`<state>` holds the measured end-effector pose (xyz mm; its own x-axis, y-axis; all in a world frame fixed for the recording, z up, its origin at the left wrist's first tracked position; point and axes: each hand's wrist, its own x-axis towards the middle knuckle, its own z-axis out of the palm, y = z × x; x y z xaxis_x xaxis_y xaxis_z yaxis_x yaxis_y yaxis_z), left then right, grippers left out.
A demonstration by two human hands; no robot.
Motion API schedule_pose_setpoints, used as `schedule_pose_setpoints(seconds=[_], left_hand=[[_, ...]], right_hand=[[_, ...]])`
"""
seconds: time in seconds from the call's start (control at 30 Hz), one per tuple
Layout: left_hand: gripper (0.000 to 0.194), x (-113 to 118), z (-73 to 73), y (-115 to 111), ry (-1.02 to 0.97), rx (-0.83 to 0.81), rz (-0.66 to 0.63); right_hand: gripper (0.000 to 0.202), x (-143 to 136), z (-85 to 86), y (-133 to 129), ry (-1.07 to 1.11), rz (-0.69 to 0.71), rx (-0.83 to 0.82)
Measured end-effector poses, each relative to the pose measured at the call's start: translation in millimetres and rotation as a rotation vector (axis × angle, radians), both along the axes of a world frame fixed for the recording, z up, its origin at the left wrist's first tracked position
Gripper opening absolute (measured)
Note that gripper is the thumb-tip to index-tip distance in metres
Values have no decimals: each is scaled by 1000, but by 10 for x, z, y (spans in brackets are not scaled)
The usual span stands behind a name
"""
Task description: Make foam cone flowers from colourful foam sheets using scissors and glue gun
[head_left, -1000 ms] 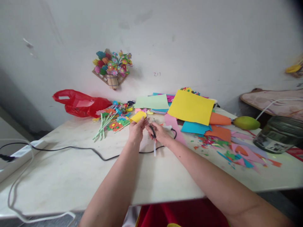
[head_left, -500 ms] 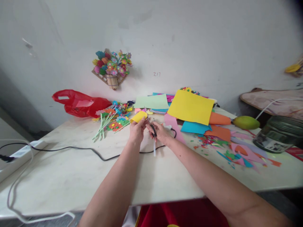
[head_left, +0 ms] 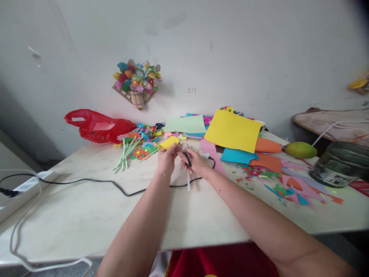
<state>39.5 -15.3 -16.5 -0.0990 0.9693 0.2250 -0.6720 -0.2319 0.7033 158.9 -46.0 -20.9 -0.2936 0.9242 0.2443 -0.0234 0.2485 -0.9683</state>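
Note:
My left hand point(head_left: 167, 157) pinches a small curled yellow sheet point(head_left: 168, 143), foam or paper, above the middle of the table. My right hand point(head_left: 194, 161) is closed round the black handles of a pair of scissors point(head_left: 187, 158). The blades point up and away, right beside the sheet's right edge; whether they bite into it is too small to tell. Below the right hand a translucent white stick point(head_left: 188, 182) points toward me. A white device with a black cord lies partly hidden behind that hand.
Green strips point(head_left: 125, 154) and foam flowers point(head_left: 141, 154) lie left, before a red plastic bag point(head_left: 99, 127). A large yellow sheet point(head_left: 233, 130), coloured scraps point(head_left: 291, 188) and a glass jar point(head_left: 340, 165) are at right. A black cord point(head_left: 115, 184) crosses from a power strip point(head_left: 25, 190).
Hardly anything differs. Both hands, the scissors and the yellow piece stay in place; the whole view shifts very slightly.

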Motion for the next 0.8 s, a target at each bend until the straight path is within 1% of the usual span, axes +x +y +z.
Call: schedule_pose_setpoints(seconds=[0.17, 0.43, 0.8], left_hand=[[29, -23, -10, 12, 10, -7, 12], [27, -38, 0, 19, 3, -47, 18], [25, -49, 7, 17, 8, -45, 17]], right_hand=[[41, 4, -7, 7, -22, -14, -23], [38, 11, 3, 4, -21, 6, -37], [34, 24, 16, -11, -20, 13, -58]])
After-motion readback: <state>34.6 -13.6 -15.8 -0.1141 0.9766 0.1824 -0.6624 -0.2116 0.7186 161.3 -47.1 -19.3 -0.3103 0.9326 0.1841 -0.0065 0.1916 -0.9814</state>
